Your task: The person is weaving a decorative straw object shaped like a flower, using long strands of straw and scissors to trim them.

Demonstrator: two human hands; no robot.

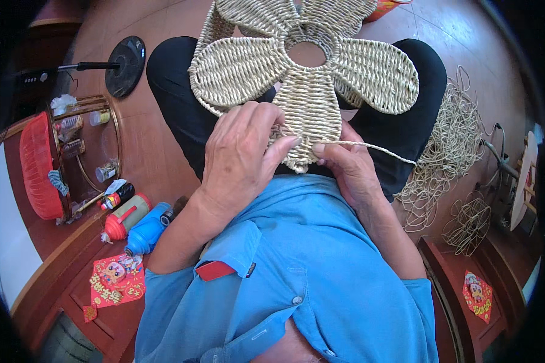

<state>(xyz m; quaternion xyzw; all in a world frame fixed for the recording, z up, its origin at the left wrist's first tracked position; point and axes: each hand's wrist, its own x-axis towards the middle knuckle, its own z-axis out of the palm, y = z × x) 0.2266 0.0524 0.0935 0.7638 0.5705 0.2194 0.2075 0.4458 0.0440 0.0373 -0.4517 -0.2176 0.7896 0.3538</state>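
Note:
A flower-shaped piece woven from pale straw cord (309,106) rests across my lap, with rounded petals around a round central hole. Its lowest petal points toward me. At that petal's left edge, my left hand (239,148) is closed, thumb and forefinger at the weave; whatever lies between the fingertips is hidden. My right hand (352,166) grips the same petal from its right edge, thumb on top and fingers underneath. A loose end of straw cord (381,149) leaves the petal by the right thumb and runs out to the right over my leg.
A tangled heap of straw cord (445,148) lies on the floor at right, with a smaller coil (468,224) nearer. Two flasks, one red and green (127,216), one blue (148,228), stand at left. Beyond are a red-covered rack (39,163) and a round black base (125,66).

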